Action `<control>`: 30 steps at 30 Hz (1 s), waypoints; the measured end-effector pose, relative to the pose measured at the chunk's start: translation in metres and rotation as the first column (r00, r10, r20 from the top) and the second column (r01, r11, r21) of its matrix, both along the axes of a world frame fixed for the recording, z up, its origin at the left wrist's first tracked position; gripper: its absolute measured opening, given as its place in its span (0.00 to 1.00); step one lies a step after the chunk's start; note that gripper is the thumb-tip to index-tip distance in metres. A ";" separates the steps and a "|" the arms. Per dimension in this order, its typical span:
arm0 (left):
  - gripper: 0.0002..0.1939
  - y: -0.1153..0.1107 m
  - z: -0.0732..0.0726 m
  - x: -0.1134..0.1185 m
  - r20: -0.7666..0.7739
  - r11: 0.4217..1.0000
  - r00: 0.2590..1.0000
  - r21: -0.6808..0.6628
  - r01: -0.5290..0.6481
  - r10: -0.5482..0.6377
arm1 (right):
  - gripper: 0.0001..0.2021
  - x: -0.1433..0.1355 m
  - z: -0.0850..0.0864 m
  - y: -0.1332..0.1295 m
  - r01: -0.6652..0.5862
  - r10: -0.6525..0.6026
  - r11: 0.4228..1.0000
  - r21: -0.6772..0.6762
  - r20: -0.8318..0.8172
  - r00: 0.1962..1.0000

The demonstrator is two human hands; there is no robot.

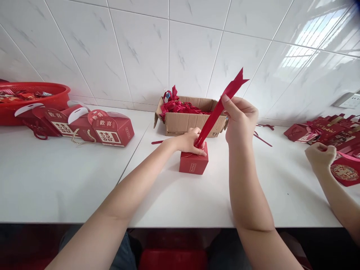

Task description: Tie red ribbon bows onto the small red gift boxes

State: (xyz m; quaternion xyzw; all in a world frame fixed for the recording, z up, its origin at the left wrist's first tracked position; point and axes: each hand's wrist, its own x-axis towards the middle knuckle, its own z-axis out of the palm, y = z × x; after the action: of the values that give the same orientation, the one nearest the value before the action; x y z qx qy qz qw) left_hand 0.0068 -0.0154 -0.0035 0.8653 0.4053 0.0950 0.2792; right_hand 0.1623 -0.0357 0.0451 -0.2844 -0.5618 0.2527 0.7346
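Note:
A small red gift box (194, 165) stands on the white table in front of me. My left hand (190, 141) grips its top, thumb along the near edge, with some fingers hidden behind. From the top of the box a red ribbon (209, 122) rises slantwise to the right, pulled taut. Its forked end sticks out above my right hand (240, 116), which pinches it between thumb and fingers. How the ribbon is joined to the box is hidden under my left hand.
An open cardboard box (185, 123) of red ribbons stands by the tiled wall. Several red gift boxes (112, 129) and a red basket (60, 92) are on the left. At right, a co-worker's hand (320, 155) is near more red boxes (347, 170). Loose ribbon (263, 138) lies behind my right arm.

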 end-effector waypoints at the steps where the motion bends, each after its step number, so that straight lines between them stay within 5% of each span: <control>1: 0.25 0.000 0.000 0.000 -0.024 0.999 1.000 0.043 -0.005 0.006 | 0.09 -0.001 0.001 -0.001 0.005 -0.005 1.000 -0.002 0.000 1.000; 7: 0.29 -0.008 0.008 0.007 -0.137 0.975 0.984 0.206 -0.080 0.110 | 0.09 0.000 0.002 -0.003 -0.002 0.001 1.000 0.009 0.030 1.000; 17: 0.21 -0.007 0.011 0.000 -0.041 0.995 0.998 -0.086 -0.043 0.040 | 0.09 0.004 0.003 -0.002 -0.021 0.021 1.000 -0.002 0.031 0.999; 30: 0.23 -0.005 0.015 -0.008 -0.065 0.991 0.997 -0.127 0.033 -0.041 | 0.10 0.001 0.006 -0.007 -0.041 0.042 0.998 -0.041 0.028 0.999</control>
State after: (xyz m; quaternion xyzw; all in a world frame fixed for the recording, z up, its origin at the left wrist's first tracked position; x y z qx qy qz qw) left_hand -0.0010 -0.0206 0.0114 0.8560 0.4036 0.0350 0.3210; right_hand 0.1632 -0.0428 0.0510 -0.2912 -0.5729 0.2752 0.7151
